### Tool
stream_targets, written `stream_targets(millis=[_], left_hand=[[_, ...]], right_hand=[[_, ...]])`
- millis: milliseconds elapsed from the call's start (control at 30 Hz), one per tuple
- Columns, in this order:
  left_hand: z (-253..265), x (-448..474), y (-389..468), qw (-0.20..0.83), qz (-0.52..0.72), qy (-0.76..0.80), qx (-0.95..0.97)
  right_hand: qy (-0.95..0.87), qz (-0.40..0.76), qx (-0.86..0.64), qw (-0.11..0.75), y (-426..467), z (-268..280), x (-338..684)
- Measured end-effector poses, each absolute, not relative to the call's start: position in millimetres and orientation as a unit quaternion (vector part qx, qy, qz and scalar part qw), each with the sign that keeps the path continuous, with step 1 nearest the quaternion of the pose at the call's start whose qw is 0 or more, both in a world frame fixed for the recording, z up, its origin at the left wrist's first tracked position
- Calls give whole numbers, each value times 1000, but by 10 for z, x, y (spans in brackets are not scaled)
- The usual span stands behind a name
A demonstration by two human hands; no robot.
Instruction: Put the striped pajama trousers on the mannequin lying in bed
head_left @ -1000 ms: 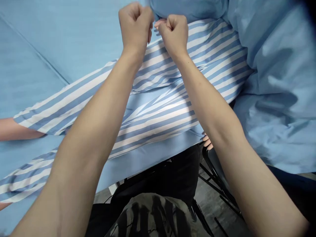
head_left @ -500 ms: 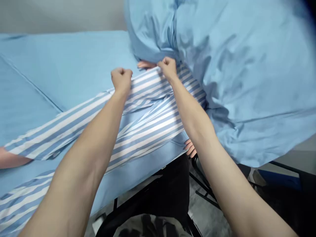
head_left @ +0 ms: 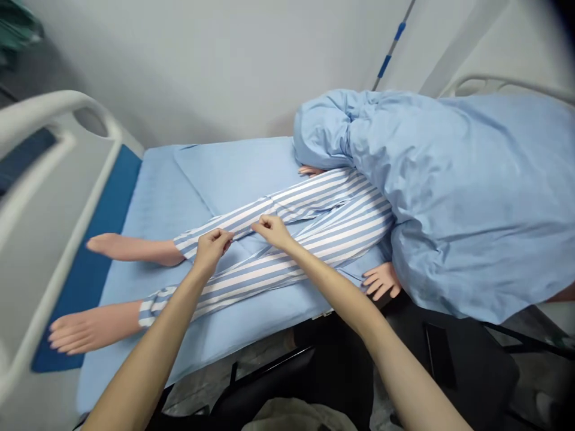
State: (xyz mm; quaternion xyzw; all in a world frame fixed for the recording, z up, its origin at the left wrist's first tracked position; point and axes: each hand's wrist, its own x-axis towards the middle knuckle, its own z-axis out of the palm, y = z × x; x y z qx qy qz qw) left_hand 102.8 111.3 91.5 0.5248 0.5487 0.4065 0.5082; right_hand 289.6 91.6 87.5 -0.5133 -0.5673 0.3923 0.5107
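Observation:
Blue-and-white striped trousers [head_left: 296, 266] cover the legs of a manikin-like figure lying on the bed. My left hand [head_left: 212, 246] is closed, its fingertips pinching the trouser fabric at the inner edge of the far leg. Close by to the right, my right hand [head_left: 273, 231] is also pinched at that same edge, thumb and forefinger together. The bare far foot [head_left: 130, 248] and near foot [head_left: 96, 326] stick out of the trouser cuffs. A light blue quilt [head_left: 458, 197] covers the upper body, and the figure's near hand [head_left: 381, 280] lies beside the hip.
A blue sheet [head_left: 233, 164] spreads over the bed. The bed's footboard [head_left: 96, 161] rises at the left, and a white wall [head_left: 215, 72] runs along the far side. A black chair [head_left: 287, 371] stands at the near side. A pole with blue parts [head_left: 390, 51] leans behind the quilt.
Both hands have shifted from the upper edge of the far thigh down toward the inner edge near the knee. My view has pulled back, showing both feet and the footboard.

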Motion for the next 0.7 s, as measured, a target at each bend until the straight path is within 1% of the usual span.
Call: stream_targets(millis=[67,133,233,300,400,467,533,600,700], left_hand=[[977,694,1028,508,409,572,499],[1050,433,956,499,437,577,477],[1111,175,847,475,468,584,462],[1060,87,770,453,472,593,470],[828,56,672,415,448,611,504],[637,62,643,379,424,633,525],[495,57,652,347,427,653,522],[442,52,686,336,452,663,493],[522,178,720,341,490,657,461]], right_hand=[[-571,409,-485,521,889,918,2396],[-589,406,-470,518,832,893,1929],[-625,399,-474,475,701,724,1407],[-629,398,-493,450,637,610,1247],[-629,383,-511,443,615,611,1333],[-638,361,-513,446,610,719,1575],[-632,333,-529,457,567,820,1896],[-600,305,-567,475,481,833,2211],[-545,276,-628,482,357,682,2516]])
